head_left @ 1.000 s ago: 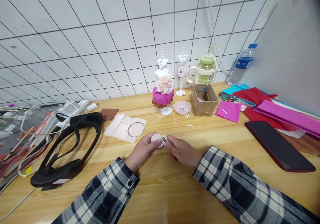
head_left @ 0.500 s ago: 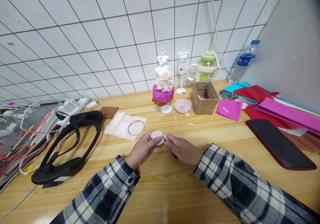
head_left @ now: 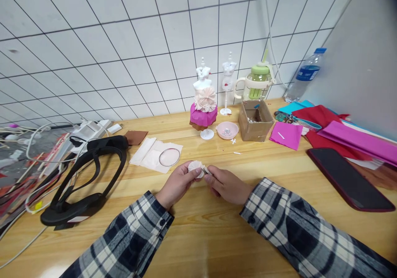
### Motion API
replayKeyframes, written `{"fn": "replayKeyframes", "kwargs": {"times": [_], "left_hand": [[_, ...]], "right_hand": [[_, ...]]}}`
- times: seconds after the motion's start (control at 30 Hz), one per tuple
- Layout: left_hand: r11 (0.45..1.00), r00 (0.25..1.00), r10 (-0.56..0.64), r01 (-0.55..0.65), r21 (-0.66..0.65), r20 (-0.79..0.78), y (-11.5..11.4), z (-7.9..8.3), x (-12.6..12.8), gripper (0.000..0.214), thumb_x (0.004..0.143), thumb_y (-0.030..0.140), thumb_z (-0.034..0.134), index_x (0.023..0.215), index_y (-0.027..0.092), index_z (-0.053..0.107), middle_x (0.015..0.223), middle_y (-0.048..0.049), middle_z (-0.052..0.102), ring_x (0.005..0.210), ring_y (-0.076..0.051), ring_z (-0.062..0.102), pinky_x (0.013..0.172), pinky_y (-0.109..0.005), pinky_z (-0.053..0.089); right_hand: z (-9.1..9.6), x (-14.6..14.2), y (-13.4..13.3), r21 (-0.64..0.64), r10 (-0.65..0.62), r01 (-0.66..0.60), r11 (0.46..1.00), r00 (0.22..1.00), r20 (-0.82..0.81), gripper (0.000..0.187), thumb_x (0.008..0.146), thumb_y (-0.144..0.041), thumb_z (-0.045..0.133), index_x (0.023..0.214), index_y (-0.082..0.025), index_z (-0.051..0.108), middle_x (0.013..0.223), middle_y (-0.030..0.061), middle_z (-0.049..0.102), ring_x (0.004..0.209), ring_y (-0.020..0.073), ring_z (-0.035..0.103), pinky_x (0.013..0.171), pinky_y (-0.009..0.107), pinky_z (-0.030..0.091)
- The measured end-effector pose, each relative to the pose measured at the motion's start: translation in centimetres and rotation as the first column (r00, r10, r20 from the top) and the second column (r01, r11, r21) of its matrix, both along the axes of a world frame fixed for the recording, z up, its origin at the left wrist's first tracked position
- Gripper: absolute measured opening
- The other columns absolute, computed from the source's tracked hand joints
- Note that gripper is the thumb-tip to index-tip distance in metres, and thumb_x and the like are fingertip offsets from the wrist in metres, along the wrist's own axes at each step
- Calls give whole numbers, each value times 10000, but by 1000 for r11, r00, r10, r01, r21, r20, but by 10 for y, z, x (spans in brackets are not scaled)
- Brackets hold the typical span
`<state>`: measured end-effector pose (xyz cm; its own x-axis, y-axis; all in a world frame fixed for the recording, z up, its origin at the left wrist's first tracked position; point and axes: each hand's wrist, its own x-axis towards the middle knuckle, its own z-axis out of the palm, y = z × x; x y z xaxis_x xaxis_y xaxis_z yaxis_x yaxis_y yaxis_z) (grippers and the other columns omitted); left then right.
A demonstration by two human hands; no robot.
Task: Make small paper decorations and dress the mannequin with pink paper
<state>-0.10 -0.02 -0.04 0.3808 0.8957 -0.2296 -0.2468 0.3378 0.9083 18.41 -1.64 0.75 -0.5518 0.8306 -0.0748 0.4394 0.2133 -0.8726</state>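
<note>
Broadly, going by what lies on the desk [head_left: 266, 162], a pale varnished wood top with visible grain, the work looks part done.

- Stock paper: crinkled magenta sheets [head_left: 356, 139] and red sheets [head_left: 319, 115] lie stacked at far right, soft and matte, mostly uncut. One small magenta square [head_left: 285, 135] lies apart, near the box.
- Black headband [head_left: 105, 146]: a smooth plastic loop lying flat at left, not in use.
- Dark red tablet [head_left: 350, 179]: a glossy slab, face up, at right.
- Cardboard box [head_left: 254, 133]: open top, with small scraps inside; I cannot tell what they are.
- Cream sheet [head_left: 145, 156]: flat and thin, with a clear ring [head_left: 169, 157] resting on it.
- Dressed mannequin [head_left: 204, 104]: a white form on a round foot, with a gathered magenta skirt and a pale pleated fan at the waist. Judged finished as it stands.
- Bare mannequin [head_left: 228, 73]: just behind it, hard white, with no paper on it. Judged not yet started.
- Pink bowl [head_left: 221, 134]: shallow and round, holding small shiny bits.
- Left hand [head_left: 176, 185]: closed, thumb and fingers gripping the pleated rosette [head_left: 196, 168] just above the desk, at centre front.
- Right hand [head_left: 228, 185]: fingertips pinched narrow on the rosette's right edge. Something small and greyish sits there; I cannot tell what.
- Rosette: pale cream, disc-shaped, with fine radial folds. The pleating looks complete, but the piece is not mounted on anything.
</note>
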Motion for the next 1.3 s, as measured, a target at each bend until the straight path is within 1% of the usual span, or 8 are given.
{"fn": "replayKeyframes", "kwargs": {"times": [0.2, 0.43, 0.6, 0.87, 1.0, 1.13, 1.3], "left_hand": [[999, 999, -30, 31, 26, -19, 1, -3, -1, 259, 744, 290, 765, 907, 133, 637, 851, -29, 669, 793, -133, 586, 774, -268, 433], [995, 996, -71, 75, 67, -58, 2, -6, -3, 265, 771, 314, 740, 924, 128, 629, 867, -41, 666, 803, -144, 583, 783, -284, 431], [997, 997, -49, 53, 52, -59, 1, -5, -2, 265, 756, 317, 754, 901, 132, 631, 838, -30, 656, 777, -133, 577, 765, -274, 428], [998, 998, -50, 51, 27, -34, 1, -4, -1, 269, 741, 307, 767, 906, 134, 642, 839, -24, 658, 774, -128, 570, 766, -268, 423], [998, 998, -55, 56, 38, -29, 1, -5, -1, 261, 749, 298, 760, 914, 135, 641, 847, -26, 660, 785, -131, 571, 777, -272, 423], [996, 996, -63, 66, 53, -57, 2, -7, -3, 246, 770, 311, 741, 901, 132, 633, 830, -31, 657, 775, -137, 572, 768, -281, 428], [998, 998, -44, 45, 39, -40, 1, -5, -2, 258, 752, 301, 756, 910, 132, 642, 852, -38, 669, 786, -144, 578, 784, -289, 436]], "right_hand": [[1, -2, -1, 27, -40, 38, 999, 998, 51, 245, 995, -386, 326, 818, -225, 376, 582, -51, 480, 555, 132, 475, 571, 253, 297], [0, -4, -2, 35, -65, 63, 997, 997, 51, 240, 988, -404, 347, 831, -225, 378, 607, -45, 479, 575, 136, 472, 575, 250, 286], [-1, -3, -2, 42, -65, 63, 997, 997, 47, 231, 986, -398, 347, 835, -226, 378, 611, -44, 476, 579, 138, 470, 574, 250, 288], [0, -3, -2, 31, -65, 63, 998, 997, 47, 230, 987, -389, 343, 821, -230, 363, 602, -51, 465, 562, 133, 458, 566, 249, 287], [-1, -3, -1, 38, -65, 63, 997, 997, 44, 232, 988, -392, 345, 824, -230, 365, 603, -52, 466, 562, 130, 458, 566, 248, 289], [-1, -3, -1, 41, -62, 60, 997, 997, 42, 225, 989, -383, 349, 828, -227, 373, 601, -52, 467, 567, 131, 461, 567, 248, 292], [1, -3, -1, 36, -53, 51, 998, 997, 56, 209, 988, -362, 358, 837, -222, 393, 593, -53, 468, 565, 132, 464, 565, 247, 301]]}}
